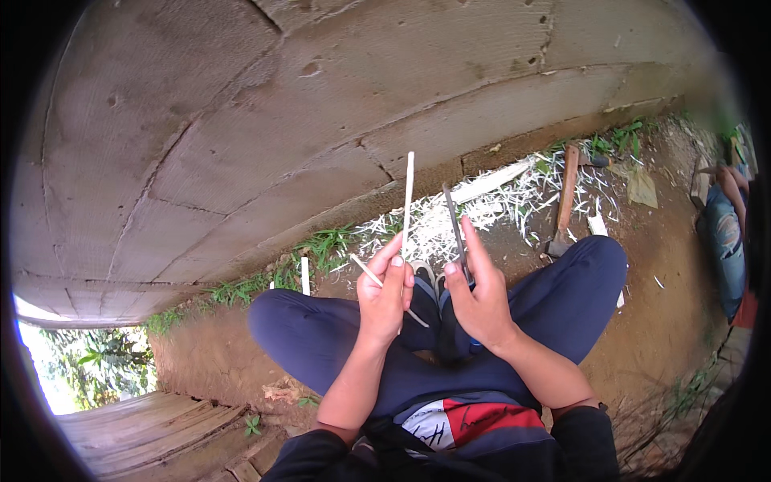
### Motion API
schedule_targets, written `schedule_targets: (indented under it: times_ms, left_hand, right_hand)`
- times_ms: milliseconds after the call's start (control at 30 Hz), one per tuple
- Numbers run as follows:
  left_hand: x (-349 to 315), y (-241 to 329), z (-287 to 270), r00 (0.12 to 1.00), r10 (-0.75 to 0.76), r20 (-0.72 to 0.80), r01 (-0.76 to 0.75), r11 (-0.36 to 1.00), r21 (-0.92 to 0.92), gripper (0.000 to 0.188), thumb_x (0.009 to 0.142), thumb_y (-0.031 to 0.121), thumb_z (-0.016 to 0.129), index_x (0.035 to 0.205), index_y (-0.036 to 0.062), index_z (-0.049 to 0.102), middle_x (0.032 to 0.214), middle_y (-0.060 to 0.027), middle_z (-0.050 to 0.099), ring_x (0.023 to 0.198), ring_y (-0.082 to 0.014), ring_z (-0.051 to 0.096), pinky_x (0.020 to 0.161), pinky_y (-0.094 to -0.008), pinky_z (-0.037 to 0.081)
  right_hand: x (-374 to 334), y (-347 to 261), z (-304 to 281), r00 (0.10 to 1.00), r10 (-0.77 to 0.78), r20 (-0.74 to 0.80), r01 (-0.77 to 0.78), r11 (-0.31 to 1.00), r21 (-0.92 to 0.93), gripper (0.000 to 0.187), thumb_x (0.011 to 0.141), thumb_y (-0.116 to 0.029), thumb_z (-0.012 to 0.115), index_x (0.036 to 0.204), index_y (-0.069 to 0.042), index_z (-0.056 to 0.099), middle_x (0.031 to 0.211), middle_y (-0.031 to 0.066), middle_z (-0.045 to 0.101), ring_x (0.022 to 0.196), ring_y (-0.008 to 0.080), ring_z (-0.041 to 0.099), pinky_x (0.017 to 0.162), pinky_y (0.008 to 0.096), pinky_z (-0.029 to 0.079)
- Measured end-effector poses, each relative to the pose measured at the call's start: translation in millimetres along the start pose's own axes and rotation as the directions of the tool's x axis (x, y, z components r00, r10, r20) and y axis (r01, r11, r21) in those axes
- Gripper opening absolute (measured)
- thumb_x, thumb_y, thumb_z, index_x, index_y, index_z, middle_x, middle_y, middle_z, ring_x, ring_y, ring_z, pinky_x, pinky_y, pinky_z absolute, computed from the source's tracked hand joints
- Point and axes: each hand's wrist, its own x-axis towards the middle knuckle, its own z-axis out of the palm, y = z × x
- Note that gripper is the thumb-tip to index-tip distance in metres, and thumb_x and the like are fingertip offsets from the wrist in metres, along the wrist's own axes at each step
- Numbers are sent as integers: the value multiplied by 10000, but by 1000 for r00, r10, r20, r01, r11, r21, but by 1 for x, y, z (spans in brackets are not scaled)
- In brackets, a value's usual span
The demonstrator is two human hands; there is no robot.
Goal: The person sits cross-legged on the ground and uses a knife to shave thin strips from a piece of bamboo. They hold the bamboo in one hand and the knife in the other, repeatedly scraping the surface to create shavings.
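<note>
My left hand (383, 301) is closed around a thin, pale wooden stick (409, 193) that points up and away from me. A second pale stick (367, 271) slants through the same hand, its lower end showing past the fingers. In my right hand (483, 313) is a knife (454, 221) with a narrow dark blade, held upright; its handle is mostly hidden by the palm. The blade stands to the right of the first stick, apart from it. Both hands are above my crossed legs.
Pale wood shavings (482, 215) cover the ground ahead, with a split wood piece (494, 183) among them. A wooden-handled tool with a metal head (567, 189) lies at the right. Beyond rises a block wall (321, 120). Another person's jeans leg (723, 249) shows at far right.
</note>
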Motion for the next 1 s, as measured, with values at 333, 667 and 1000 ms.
schedule_targets:
  times_ms: [333,667,1000]
  left_hand:
    - [-9,-7,6,940,-50,338,41,999,34,339,949,107,441,1280,59,497,662,-8,494,467,-17,351,413,-161,294]
    - [-9,-5,5,922,-87,378,59,995,84,340,950,115,437,1280,58,495,654,-18,493,455,-24,345,410,-164,294]
    - [-8,-9,7,927,-53,372,46,999,27,335,951,107,440,1275,41,495,646,-15,485,455,-19,332,408,-162,284]
  right_hand:
    - [19,-15,-33,984,107,-146,-5,822,569,578,826,2,613,1299,-35,284,926,53,519,592,15,466,378,140,368]
    - [20,-11,-33,985,126,-118,-31,799,601,583,825,25,596,1305,-47,272,844,49,569,527,17,458,383,147,370]
    - [21,-12,-41,977,148,-154,-35,824,566,516,861,-10,542,1305,-34,279,879,36,529,526,17,442,388,153,369]
